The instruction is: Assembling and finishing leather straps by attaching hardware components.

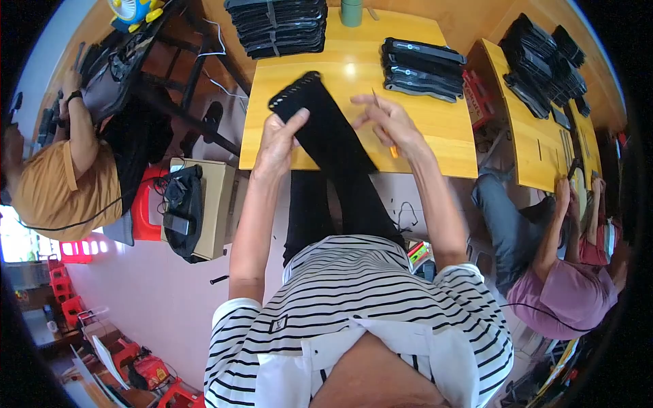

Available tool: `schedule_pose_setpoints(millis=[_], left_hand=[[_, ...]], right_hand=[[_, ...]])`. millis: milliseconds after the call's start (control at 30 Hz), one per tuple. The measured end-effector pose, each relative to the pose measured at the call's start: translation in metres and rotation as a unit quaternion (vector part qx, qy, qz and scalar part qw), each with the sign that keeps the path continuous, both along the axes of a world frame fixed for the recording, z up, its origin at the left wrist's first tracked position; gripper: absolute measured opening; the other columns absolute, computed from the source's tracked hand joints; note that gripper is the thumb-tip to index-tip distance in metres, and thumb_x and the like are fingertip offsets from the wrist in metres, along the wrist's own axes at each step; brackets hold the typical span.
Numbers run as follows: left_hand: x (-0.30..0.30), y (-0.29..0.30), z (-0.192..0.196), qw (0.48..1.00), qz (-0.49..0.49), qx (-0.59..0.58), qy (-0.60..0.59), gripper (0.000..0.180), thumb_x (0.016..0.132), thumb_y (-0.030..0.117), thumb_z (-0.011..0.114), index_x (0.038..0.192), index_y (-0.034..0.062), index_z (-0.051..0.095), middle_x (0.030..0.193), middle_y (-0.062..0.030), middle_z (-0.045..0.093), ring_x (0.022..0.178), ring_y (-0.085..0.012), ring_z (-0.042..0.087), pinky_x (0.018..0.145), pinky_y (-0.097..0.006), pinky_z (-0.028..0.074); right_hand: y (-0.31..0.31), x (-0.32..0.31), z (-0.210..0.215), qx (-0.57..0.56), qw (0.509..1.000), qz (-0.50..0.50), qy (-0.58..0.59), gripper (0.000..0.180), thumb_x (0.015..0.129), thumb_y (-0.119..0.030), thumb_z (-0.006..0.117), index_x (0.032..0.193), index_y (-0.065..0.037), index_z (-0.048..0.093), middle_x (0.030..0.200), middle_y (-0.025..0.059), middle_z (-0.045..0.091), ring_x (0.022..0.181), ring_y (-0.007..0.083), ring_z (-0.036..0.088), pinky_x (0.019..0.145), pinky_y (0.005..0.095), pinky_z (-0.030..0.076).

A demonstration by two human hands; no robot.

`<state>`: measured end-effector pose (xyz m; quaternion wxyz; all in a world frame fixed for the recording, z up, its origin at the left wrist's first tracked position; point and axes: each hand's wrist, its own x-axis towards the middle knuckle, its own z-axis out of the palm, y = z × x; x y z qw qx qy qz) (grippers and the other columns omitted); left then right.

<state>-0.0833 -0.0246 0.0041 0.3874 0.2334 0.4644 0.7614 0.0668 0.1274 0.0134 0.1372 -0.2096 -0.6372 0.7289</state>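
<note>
My left hand (277, 144) is closed round the edge of a long black fabric-like panel (325, 129), its thumb lying on top. A row of small holes runs along the panel's far end, and its near end hangs past the table edge over my lap. To the right of the panel, my right hand (394, 126) is closed on a slim tool with an orange handle (394, 151). A thin dark tip of it points up past the fingers; its exact kind cannot be made out. The tool and the panel look apart.
On the yellow table (435, 146) stand a tall stack of black panels (277, 27), a lower black stack (423, 68) and a green cup (352, 12). A cardboard box (216, 204) is at the lower left. People work at left and at the right-hand table (537, 160).
</note>
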Motion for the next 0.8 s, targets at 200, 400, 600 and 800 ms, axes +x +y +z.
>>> schedule_pose_setpoints(millis=[200, 400, 600, 800], left_hand=[[-0.023, 0.004, -0.034, 0.980, 0.144, 0.016, -0.138, 0.004, 0.085, 0.009, 0.057, 0.084, 0.0053, 0.059, 0.091, -0.0083, 0.064, 0.082, -0.0180, 0.064, 0.066, -0.029, 0.054], [-0.037, -0.004, -0.033, 0.963, 0.087, 0.066, -0.248, 0.018, 0.082, 0.009, 0.060, 0.099, 0.0048, 0.060, 0.098, -0.0083, 0.063, 0.092, -0.0198, 0.061, 0.080, -0.035, 0.050], [-0.104, -0.010, -0.061, 0.983, 0.119, -0.034, -0.136, 0.018, 0.080, 0.010, 0.062, 0.097, 0.0027, 0.061, 0.090, -0.0062, 0.064, 0.082, -0.0148, 0.061, 0.077, -0.028, 0.048], [-0.177, 0.033, -0.087, 0.950, 0.222, -0.206, 0.074, 0.016, 0.072, 0.015, 0.071, 0.073, 0.0008, 0.064, 0.069, -0.0003, 0.061, 0.057, -0.0079, 0.052, 0.054, -0.023, 0.040]], right_hand=[[-0.031, 0.016, -0.060, -0.092, 0.994, 0.000, -0.061, 0.017, 0.086, -0.021, 0.056, 0.082, -0.006, 0.051, 0.056, 0.0012, 0.051, 0.034, 0.0014, 0.029, 0.033, 0.0159, 0.021], [-0.025, -0.012, -0.072, -0.179, 0.969, -0.164, 0.054, 0.028, 0.082, -0.019, 0.064, 0.064, -0.013, 0.043, 0.043, -0.0060, 0.035, 0.032, 0.0026, 0.027, 0.032, 0.0183, 0.018], [-0.002, -0.046, -0.068, -0.098, 0.987, -0.127, -0.002, 0.027, 0.082, -0.019, 0.063, 0.063, -0.012, 0.045, 0.042, -0.0050, 0.036, 0.032, 0.0024, 0.028, 0.033, 0.0194, 0.019], [0.038, -0.116, -0.084, -0.032, 0.984, -0.149, -0.089, 0.029, 0.074, -0.020, 0.069, 0.060, -0.009, 0.046, 0.044, -0.0029, 0.038, 0.034, 0.0073, 0.033, 0.033, 0.0245, 0.024]])
